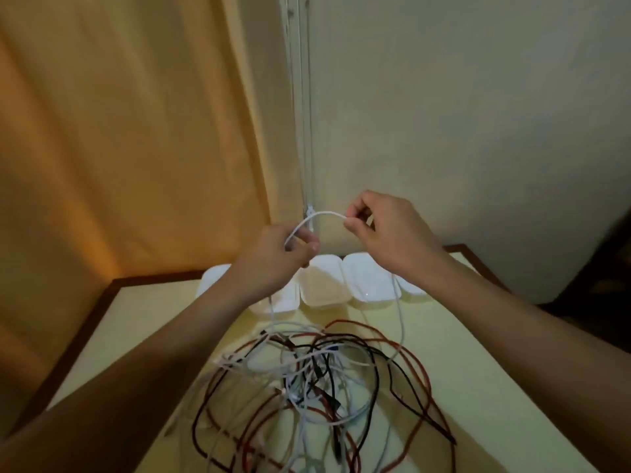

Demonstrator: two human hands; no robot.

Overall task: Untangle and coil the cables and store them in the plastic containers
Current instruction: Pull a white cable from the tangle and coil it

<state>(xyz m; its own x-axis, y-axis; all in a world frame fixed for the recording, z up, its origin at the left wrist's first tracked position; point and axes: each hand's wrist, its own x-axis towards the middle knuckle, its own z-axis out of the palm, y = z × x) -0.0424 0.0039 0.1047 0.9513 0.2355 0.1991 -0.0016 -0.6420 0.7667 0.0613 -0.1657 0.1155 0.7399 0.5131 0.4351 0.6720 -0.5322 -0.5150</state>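
Note:
A white cable [322, 215] arcs between my two raised hands above the table. My left hand [280, 257] is closed around one part of it, and my right hand [386, 230] pinches the other part between thumb and fingers. Both ends of this cable hang down into a tangled pile of red, black and white cables [317, 380] on the yellow table. Several white plastic containers [327, 285] stand in a row behind the pile, partly hidden by my forearms.
The yellow table [136, 322] has a dark wooden rim and stands against a cream wall. An orange curtain [119, 131] hangs at the left. White cords [302, 97] run down the wall above the containers.

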